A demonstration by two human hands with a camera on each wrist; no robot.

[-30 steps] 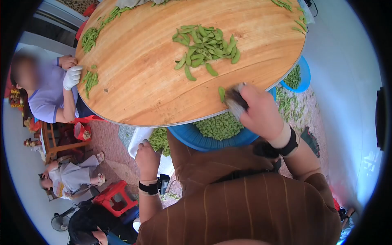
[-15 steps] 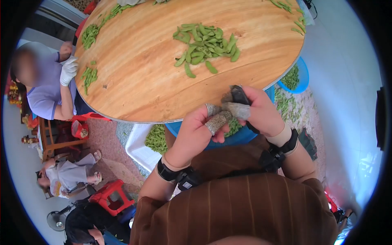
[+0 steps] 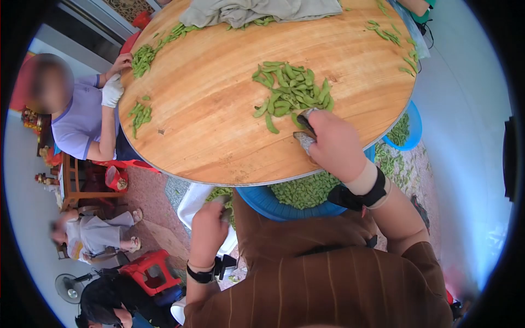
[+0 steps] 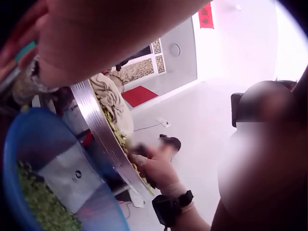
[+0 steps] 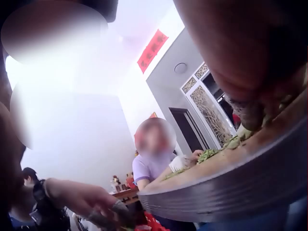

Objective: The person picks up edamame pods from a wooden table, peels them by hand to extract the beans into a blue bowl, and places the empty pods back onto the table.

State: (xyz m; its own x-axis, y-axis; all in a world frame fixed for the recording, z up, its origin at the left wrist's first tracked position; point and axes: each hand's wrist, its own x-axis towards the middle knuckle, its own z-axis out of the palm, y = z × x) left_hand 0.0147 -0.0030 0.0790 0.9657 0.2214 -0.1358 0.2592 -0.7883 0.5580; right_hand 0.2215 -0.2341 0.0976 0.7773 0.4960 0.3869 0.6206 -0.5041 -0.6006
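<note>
The right hand (image 3: 338,143) reached over the round wooden table (image 3: 202,131), its fingertips at the near edge of a loose pile of green pods (image 3: 298,90). Its thumb and forefinger stood a narrow gap apart beside a pod (image 3: 297,120); whether they gripped it could not be told. A grey covering (image 3: 304,142) wrapped the thumb, and something dark (image 3: 307,124) lay along the forefinger. The left hand (image 3: 209,229) hung below the table's edge, above a white container (image 3: 188,205) that held more green pieces. Its fingers pointed down, partly hidden, and whether they held anything could not be told. A blue basin (image 3: 261,210) of small green beans (image 3: 301,191) sat partly under the table's near edge, between the two hands. Another blue basin (image 3: 419,128) stood farther to the right, near green scraps (image 3: 396,164) on the floor. Across the table lay a crumpled grey cloth (image 3: 257,12), with small groups of pods around it. At the left edge, a person in a light purple shirt (image 3: 87,112) sat near another group of pods (image 3: 141,113), one hand in a white glove (image 3: 112,93).
</note>
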